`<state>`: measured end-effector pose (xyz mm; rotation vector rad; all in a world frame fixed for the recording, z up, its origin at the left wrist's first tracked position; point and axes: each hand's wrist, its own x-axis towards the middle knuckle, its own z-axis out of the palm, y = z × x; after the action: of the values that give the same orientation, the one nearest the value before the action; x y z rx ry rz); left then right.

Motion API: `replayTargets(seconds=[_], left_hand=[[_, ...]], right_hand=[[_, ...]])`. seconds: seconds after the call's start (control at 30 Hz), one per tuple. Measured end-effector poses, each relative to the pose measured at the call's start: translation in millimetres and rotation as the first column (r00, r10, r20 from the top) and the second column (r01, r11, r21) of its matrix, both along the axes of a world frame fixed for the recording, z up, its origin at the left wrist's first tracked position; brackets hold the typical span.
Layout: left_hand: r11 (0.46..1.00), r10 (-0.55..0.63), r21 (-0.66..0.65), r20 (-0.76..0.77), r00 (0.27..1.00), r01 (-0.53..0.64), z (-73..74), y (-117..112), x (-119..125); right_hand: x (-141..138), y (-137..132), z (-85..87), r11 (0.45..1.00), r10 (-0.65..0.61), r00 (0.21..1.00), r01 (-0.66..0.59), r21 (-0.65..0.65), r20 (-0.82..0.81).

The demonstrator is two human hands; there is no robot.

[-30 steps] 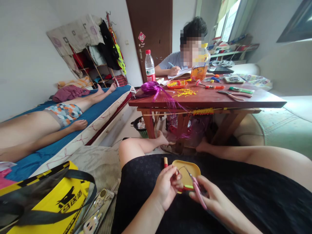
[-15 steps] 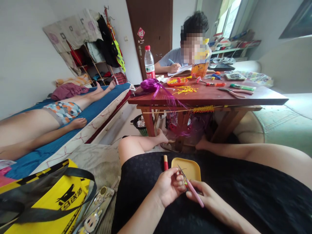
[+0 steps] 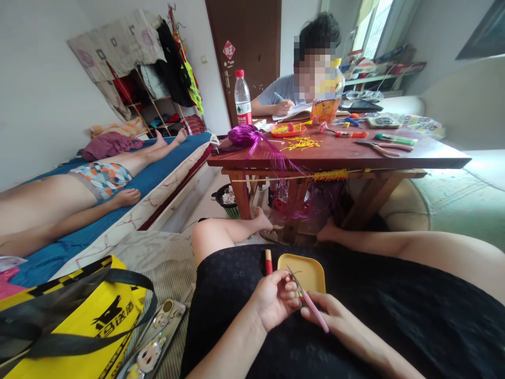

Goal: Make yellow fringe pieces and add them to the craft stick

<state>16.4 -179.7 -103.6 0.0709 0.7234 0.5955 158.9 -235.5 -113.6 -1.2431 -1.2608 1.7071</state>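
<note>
Above my lap, my right hand [image 3: 329, 313] grips pink tweezers [image 3: 313, 310], whose bare metal tip points up and left past my left fingertips. My left hand [image 3: 276, 301] is closed, palm up, thumb and forefinger pinched close beside that tip. Whatever lies in the pinch is too small to make out; a thin dark strand shows near the tip. A small yellow-green bit shows between the two hands. Just behind them, a yellow square tray [image 3: 311, 271] rests on the black cloth over my lap. A red and tan stick [image 3: 269, 262] lies left of the tray.
Ahead stands a wooden table [image 3: 426, 155] with purple strands [image 3: 246, 136], yellow pieces [image 3: 302, 143], pliers [image 3: 379, 147] and bottles. Behind it a person writes [image 3: 284, 108]. Another person lies on the bed [image 3: 169, 158] at left. A yellow bag [image 3: 79, 342] stands at lower left.
The view has shifted very slightly. Both hands and the tweezers keep nearly the same pose.
</note>
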Motion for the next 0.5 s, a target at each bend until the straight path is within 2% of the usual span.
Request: replayTargets(seconds=[0.13,0.37,0.5], left_hand=[[1.000,0.006,-0.017,-0.036,0.999,-0.006,-9.5,4,1],[0.994,-0.025,-0.106,-0.185,0.982,0.005,-56.5,29,10],[0.990,-0.045,-0.138,-0.257,0.965,0.010,-73.5,40,17]], right_hand=[[-2,1,-3.5,0.998,-0.013,0.999,0.012,-0.056,-0.034],[-8,12,-32.3,0.951,-0.090,0.995,0.097,-0.294,0.038],[-11,20,-48.7,0.904,-0.094,0.986,0.142,-0.405,0.136]])
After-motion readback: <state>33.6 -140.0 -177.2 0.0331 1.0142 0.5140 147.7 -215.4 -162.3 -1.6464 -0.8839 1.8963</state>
